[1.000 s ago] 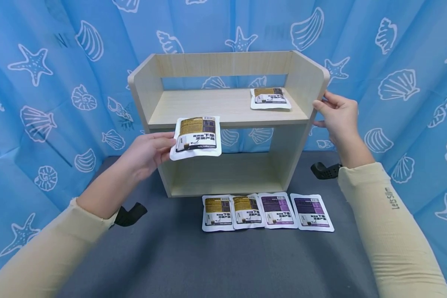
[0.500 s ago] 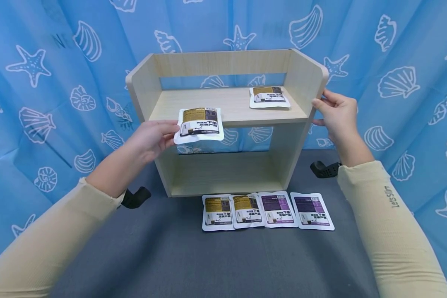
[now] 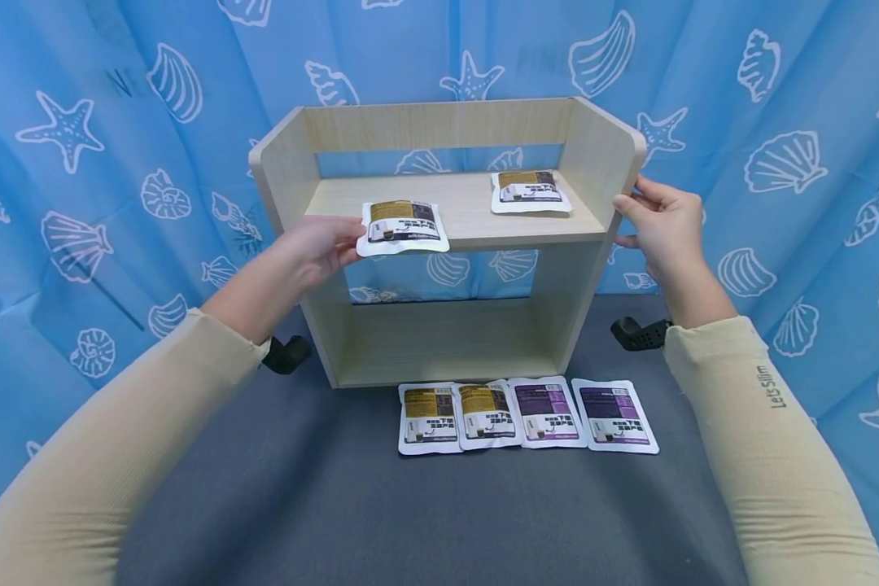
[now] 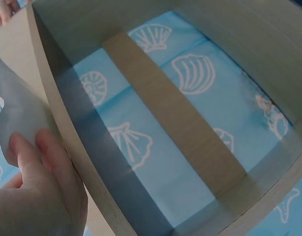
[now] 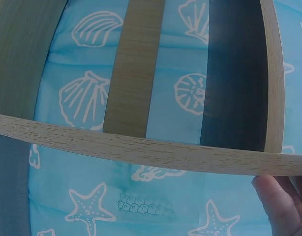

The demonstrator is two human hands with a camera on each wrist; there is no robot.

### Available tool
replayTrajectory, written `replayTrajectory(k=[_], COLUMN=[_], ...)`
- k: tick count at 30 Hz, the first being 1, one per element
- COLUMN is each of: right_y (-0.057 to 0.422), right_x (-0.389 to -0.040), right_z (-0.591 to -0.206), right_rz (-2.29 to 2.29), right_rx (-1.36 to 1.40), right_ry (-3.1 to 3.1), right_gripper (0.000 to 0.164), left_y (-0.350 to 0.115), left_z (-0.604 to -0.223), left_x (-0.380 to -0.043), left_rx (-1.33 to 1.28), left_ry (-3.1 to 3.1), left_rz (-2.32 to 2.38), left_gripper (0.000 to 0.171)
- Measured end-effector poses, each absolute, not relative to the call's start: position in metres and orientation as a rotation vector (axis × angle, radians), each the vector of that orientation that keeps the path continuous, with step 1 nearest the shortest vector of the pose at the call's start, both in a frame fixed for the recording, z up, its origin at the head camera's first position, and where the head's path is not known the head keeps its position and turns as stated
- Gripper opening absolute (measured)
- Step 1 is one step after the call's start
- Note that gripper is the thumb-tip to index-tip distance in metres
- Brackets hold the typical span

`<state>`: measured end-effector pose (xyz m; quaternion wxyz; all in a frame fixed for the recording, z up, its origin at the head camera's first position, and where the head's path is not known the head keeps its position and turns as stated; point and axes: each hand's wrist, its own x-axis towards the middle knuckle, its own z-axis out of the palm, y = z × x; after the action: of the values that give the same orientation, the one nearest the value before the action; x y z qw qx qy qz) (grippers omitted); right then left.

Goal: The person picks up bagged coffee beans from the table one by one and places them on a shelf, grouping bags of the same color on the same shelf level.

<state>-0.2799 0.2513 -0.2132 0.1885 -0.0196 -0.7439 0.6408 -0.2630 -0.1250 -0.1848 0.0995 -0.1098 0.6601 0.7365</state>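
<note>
My left hand [image 3: 330, 244] pinches a flat white coffee pouch [image 3: 404, 226] with a gold-brown label by its left edge. The pouch overlaps the front edge of the wooden shelf's [image 3: 454, 236] upper board, left of centre. In the left wrist view, fingers [image 4: 30, 152] lie on the pouch's plain grey underside [image 4: 23, 115], close to the board's edge. My right hand [image 3: 662, 220] holds the shelf's right side panel at its front edge; in the right wrist view the thumb [image 5: 276, 201] meets that panel [image 5: 166, 152]. A similar gold-labelled pouch [image 3: 531, 193] lies on the upper board's right end.
Below the shelf, a row of pouches lies on the dark grey tabletop [image 3: 439, 521]: two gold-labelled [image 3: 430, 419], two purple-labelled [image 3: 615, 417]. The lower compartment [image 3: 447, 342] has an open back. A blue shell-patterned curtain [image 3: 190, 163] hangs behind.
My left hand has carried the pouch up and slightly right, from in front of the shelf to the upper board's edge, and the pouch now lies flatter. The right hand has stayed put.
</note>
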Motion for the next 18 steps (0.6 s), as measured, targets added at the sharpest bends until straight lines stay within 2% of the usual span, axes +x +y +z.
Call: replayTrajectory(k=[18], right_y=[0.253], right_x=[-0.281], right_z=[-0.214], right_rz=[1.774], right_rx=[-0.055], right_ry=[-2.107], right_gripper=[0.052], left_y=[-0.097], left_z=[-0.164], left_x=[-0.298], left_rx=[-0.473], left_ry=[2.011], left_rz=[2.141], left_gripper=[0.05])
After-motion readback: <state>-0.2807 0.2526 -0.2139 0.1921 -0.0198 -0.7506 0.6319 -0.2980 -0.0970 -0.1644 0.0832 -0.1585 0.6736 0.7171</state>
